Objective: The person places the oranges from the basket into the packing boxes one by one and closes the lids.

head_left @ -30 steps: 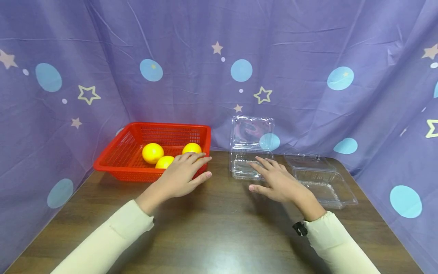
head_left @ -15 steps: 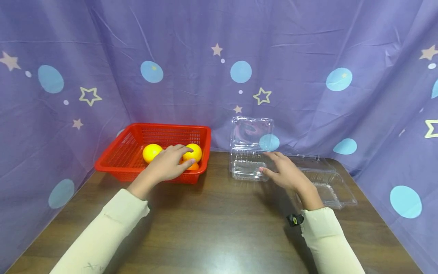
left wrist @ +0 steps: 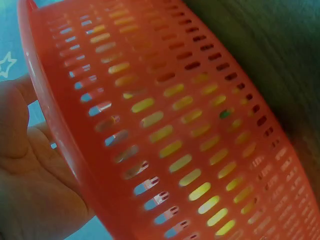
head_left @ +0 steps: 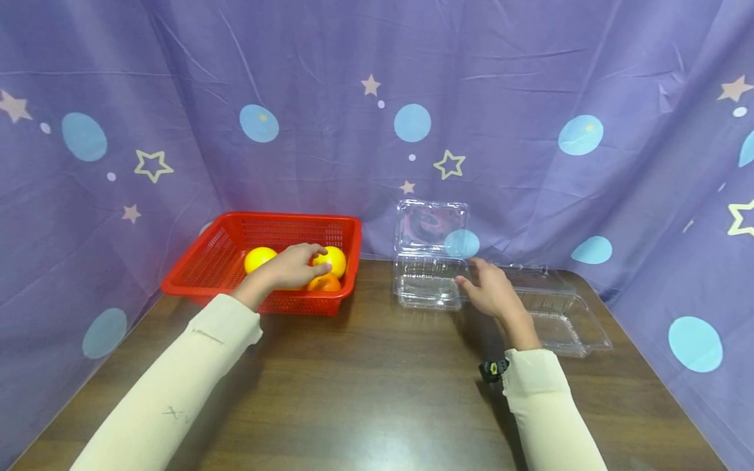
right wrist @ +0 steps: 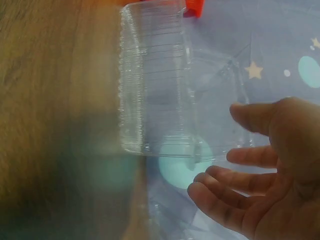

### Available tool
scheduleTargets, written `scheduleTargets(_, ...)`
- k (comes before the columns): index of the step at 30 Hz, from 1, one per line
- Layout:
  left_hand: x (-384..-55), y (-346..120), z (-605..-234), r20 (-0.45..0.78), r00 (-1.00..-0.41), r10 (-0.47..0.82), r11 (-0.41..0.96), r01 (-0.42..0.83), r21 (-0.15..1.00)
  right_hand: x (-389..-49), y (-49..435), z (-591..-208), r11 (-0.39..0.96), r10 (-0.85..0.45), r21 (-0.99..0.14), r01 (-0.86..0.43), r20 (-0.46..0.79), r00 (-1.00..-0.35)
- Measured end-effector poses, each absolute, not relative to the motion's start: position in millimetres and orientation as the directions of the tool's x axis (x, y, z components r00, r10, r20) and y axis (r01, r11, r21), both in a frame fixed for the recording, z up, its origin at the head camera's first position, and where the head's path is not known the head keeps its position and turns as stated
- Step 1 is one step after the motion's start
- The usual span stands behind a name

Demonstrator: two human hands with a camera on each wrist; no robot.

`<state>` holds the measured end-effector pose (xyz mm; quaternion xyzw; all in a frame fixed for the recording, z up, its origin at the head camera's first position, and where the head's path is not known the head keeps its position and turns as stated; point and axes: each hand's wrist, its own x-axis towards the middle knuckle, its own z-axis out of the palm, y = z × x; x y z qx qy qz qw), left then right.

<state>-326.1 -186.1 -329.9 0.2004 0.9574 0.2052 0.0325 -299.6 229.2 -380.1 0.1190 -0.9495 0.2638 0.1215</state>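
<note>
A red basket (head_left: 203,261) holds round fruit. A bright yellow one (head_left: 258,258) lies left of my left hand (head_left: 290,267), and another yellow one (head_left: 334,260) is right at its fingertips. Below that sits an orange-coloured fruit (head_left: 325,282). My left hand reaches over the basket's near rim, fingers loosely bent; in the left wrist view its palm (left wrist: 35,175) shows beyond the rim. On the right, a clear plastic clamshell box (head_left: 427,291) stands with its lid up. My right hand (head_left: 496,293) hovers at its right side, fingers spread and nothing in them.
A second clear clamshell box (head_left: 559,327) lies opened out to the right, partly behind the right hand. The brown wooden table (head_left: 365,379) ends at a purple curtain (head_left: 330,150) with stars and blue ovals, at the back and both sides.
My left hand has moved left and in over the basket, uncovering the orange-coloured fruit. My right hand has shifted rightward, from in front of the upright box to its right side.
</note>
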Motion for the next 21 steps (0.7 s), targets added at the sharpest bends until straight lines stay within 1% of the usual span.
scheduleTargets(3,-331.0,-184.4,-326.8,-0.012,-0.924,0.382,0.851,0.346,0.396,-304.3,228.7,-385.4,0.825,-0.122,-0.502,-0.258,0.288,-0.950)
scheduleTargets(9,-337.5,-179.8,-324.5,-0.036,-0.927,0.373,0.873,0.338,0.351,-311.0,231.1,-394.8,0.815,-0.043,-0.543,-0.202,0.292,-0.955)
scheduleTargets(13,-340.7,-177.5,-325.7,-0.052,-0.933,0.357,0.881,0.318,0.350,-314.0,232.2,-399.7,0.799,0.008,-0.580,-0.160,0.277,-0.961)
scheduleTargets(17,-344.4,-177.7,-328.9,-0.067,-0.936,0.345,0.884,0.300,0.358,-315.9,230.2,-403.9,0.758,0.087,-0.646,-0.085,0.229,-0.970)
scheduleTargets(21,-348.1,-178.2,-331.8,-0.086,-0.939,0.334,0.885,0.281,0.370,-317.0,227.3,-407.2,0.663,0.177,-0.748,0.017,0.135,-0.975)
